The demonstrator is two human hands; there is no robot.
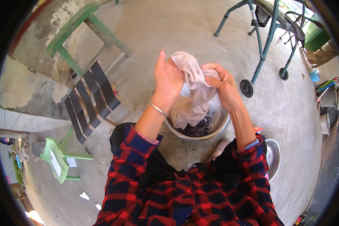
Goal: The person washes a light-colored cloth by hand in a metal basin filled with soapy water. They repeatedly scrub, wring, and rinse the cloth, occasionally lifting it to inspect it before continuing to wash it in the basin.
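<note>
A wet-looking pale pink cloth [194,77] is stretched between my two hands above a metal basin [173,130]. My left hand [167,79] has its palm turned up and its thumb sticking out; the cloth wraps over its fingers and hides them. From the other side, my right hand [224,84] pinches the cloth between thumb and bent fingers. Lower folds of the cloth, more beige, hang into the basin. Beside them in the basin lies a dark, wet cloth [197,127] with some suds. I cannot make out what kind of garment the pink cloth is.
To the left stand a green wooden chair frame [101,34] with dark seat straps [92,100] and a light green plastic stool [58,160]. A wheeled walking frame [265,49] stands at the far right. Another metal basin [274,158] is by my right knee, partly hidden.
</note>
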